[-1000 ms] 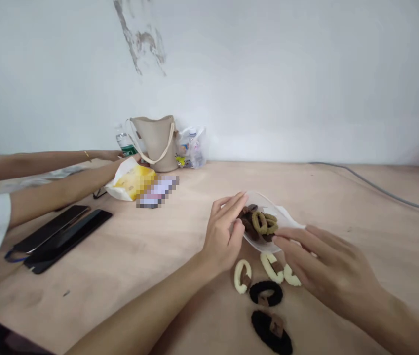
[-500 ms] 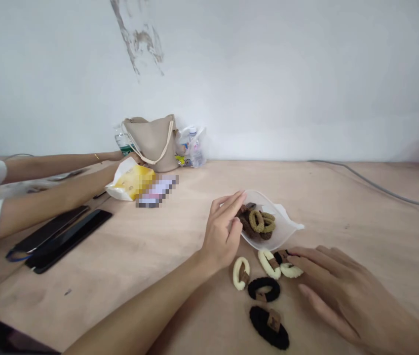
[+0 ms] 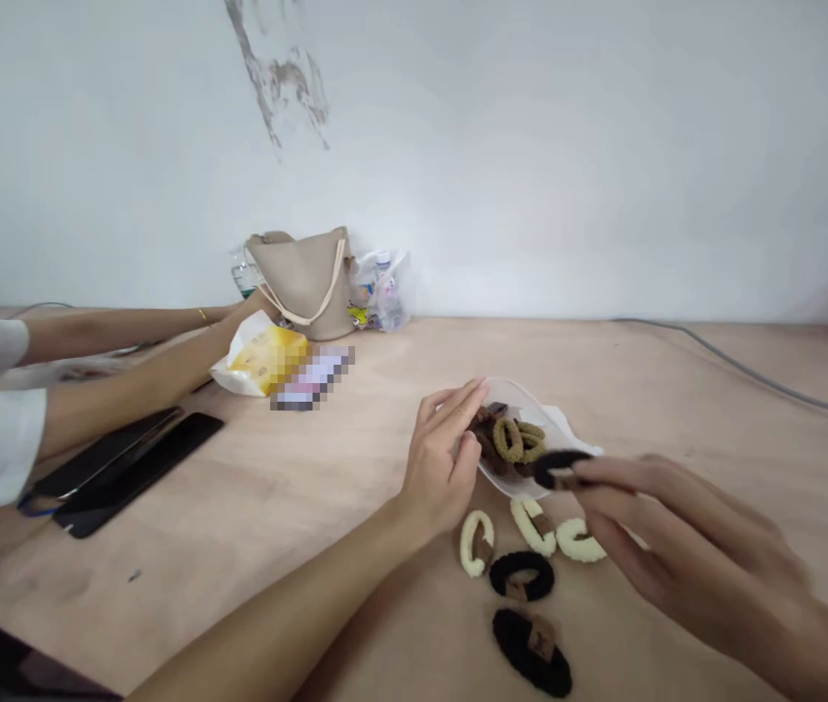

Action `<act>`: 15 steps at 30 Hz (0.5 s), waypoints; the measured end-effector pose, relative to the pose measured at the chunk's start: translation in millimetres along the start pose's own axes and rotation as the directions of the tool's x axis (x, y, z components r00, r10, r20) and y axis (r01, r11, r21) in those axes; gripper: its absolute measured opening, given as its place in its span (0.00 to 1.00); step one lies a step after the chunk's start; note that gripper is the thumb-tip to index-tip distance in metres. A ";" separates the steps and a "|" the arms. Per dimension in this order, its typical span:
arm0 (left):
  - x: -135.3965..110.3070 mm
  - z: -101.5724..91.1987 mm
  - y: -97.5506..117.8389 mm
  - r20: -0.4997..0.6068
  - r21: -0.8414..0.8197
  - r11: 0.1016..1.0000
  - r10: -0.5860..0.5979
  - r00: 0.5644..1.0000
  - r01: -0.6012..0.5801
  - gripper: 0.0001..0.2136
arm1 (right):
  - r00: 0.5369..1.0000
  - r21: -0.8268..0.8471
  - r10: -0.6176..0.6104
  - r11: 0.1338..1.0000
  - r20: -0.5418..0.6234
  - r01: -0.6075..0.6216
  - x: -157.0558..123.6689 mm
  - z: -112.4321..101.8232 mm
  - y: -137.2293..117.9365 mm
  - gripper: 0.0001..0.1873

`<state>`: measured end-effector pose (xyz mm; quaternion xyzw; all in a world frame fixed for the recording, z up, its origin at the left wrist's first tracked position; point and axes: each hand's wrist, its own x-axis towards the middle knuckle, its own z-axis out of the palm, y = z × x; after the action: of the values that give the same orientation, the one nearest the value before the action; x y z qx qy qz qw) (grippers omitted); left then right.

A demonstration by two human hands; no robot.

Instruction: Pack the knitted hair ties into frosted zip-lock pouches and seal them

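Observation:
My left hand (image 3: 443,458) pinches the rim of a clear plastic bag (image 3: 556,429) lying on the wooden table (image 3: 311,487). Inside the bag are brown and olive fuzzy hair ties (image 3: 510,441). My right hand (image 3: 684,546) pinches a black hair tie (image 3: 558,469) and holds it just above the bag's open mouth. On the table below the bag lie three cream hair ties (image 3: 477,542) and two black hair ties (image 3: 522,574), each with a small brown tag.
Another person's arms (image 3: 128,375) reach across the table at the left, beside two dark phones (image 3: 128,468). A beige bag (image 3: 303,278), a yellow-and-white packet (image 3: 259,356) and small bottles stand by the wall. A grey cable (image 3: 735,366) runs at the right.
My right hand dropped to the table, took a black hair tie from beside the cream ones, and lifted it to the bag's mouth. My left hand stayed on the bag.

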<state>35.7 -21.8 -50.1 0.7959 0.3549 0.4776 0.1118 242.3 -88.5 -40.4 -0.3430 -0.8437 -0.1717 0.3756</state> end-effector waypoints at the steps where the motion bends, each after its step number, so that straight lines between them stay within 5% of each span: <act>1: -0.2 -0.1 0.1 -0.002 0.000 1.000 -0.001 1.000 0.001 0.24 | 1.000 -0.025 0.019 1.000 0.003 -0.019 8.0 6.1 0.3 0.12; 5: -0.9 -0.1 0.0 -0.008 -0.018 1.000 -0.010 1.000 0.010 0.24 | 0.992 0.011 0.080 0.997 0.098 -0.081 16.2 21.4 -0.7 0.20; 8: -0.7 0.6 -0.2 -0.010 -0.025 1.000 -0.008 1.000 0.008 0.24 | 0.986 0.059 0.114 0.991 0.120 -0.122 -4.9 12.1 -3.0 0.16; 12: 0.2 1.2 0.0 -0.011 -0.034 0.999 -0.004 1.000 0.003 0.24 | 0.955 0.051 0.061 0.996 0.292 -0.079 -38.2 -6.1 -0.9 0.13; 15: 0.3 1.7 0.7 -0.016 -0.034 0.999 -0.010 1.000 0.010 0.24 | 0.964 0.006 0.020 1.000 0.266 -0.022 -50.8 -12.0 0.8 0.12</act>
<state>37.5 -21.8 -50.4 0.7882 0.3517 0.4893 0.1247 273.6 -117.3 -70.6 -0.3701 -0.8836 -0.1163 0.2622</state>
